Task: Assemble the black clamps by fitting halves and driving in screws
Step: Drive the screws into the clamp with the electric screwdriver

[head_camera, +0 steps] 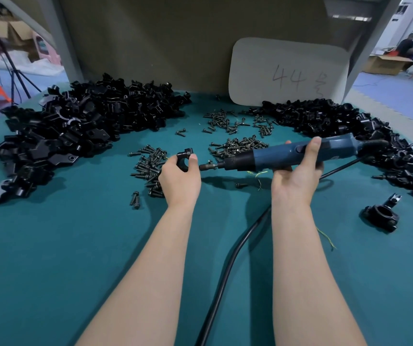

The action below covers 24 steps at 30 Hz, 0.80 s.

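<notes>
My left hand (179, 177) grips a black clamp (185, 156) just above the teal table, thumb on its right side. My right hand (298, 174) holds a blue electric screwdriver (288, 156) lying sideways, its bit (208, 167) pointing left and almost touching the clamp by my left thumb. Dark screws (150, 166) lie in loose heaps behind and left of my left hand, with more screws (238, 146) beyond the tool. A large pile of black clamp halves (75, 128) fills the left, and a second pile (337, 126) the right.
The screwdriver's black cable (225, 270) runs between my forearms to the front edge. An assembled black clamp (381, 216) stands alone at the right. A white card (288, 71) marked 44 leans against the back wall. The teal table (63, 258) spreads around my forearms.
</notes>
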Motion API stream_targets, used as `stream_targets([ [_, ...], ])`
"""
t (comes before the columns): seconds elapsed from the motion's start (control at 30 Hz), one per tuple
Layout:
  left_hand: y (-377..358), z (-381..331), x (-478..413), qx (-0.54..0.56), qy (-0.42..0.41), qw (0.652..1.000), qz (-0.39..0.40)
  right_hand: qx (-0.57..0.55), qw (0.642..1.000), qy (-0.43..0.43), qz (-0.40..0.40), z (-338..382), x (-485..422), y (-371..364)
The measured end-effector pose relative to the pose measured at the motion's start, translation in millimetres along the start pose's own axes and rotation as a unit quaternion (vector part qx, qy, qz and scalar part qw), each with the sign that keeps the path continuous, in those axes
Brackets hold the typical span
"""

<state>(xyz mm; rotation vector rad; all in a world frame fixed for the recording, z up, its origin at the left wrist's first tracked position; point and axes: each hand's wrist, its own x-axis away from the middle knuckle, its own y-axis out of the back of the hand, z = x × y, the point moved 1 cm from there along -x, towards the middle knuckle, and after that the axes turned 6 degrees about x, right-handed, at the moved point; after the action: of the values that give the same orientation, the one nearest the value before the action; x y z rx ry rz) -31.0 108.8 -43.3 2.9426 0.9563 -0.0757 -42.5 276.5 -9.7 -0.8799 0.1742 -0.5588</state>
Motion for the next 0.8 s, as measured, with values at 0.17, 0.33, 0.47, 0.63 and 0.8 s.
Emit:
stream_targets([
  [0.17,2,-4,2,-0.028,-0.007,1.000,0.006,-0.009,0.999,0.015,0.044,2,4,-6],
  [0.33,7,-9,2,-0.073,-0.008,0.997,0.024,-0.048,0.996,-0.002,0.080,3,10,-10],
  [0.47,10,-11,2,-0.111,-0.014,0.993,0.043,-0.055,0.993,-0.030,0.102,4,10,-8],
  [0.63,11,-13,4,-0.147,-0.023,0.987,0.053,-0.079,0.991,-0.056,0.094,7,11,-4],
  [0.8,10,-15,4,-0.148,-0.016,0.987,0.052,-0.093,0.987,-0.072,0.110,10,9,-2],
])
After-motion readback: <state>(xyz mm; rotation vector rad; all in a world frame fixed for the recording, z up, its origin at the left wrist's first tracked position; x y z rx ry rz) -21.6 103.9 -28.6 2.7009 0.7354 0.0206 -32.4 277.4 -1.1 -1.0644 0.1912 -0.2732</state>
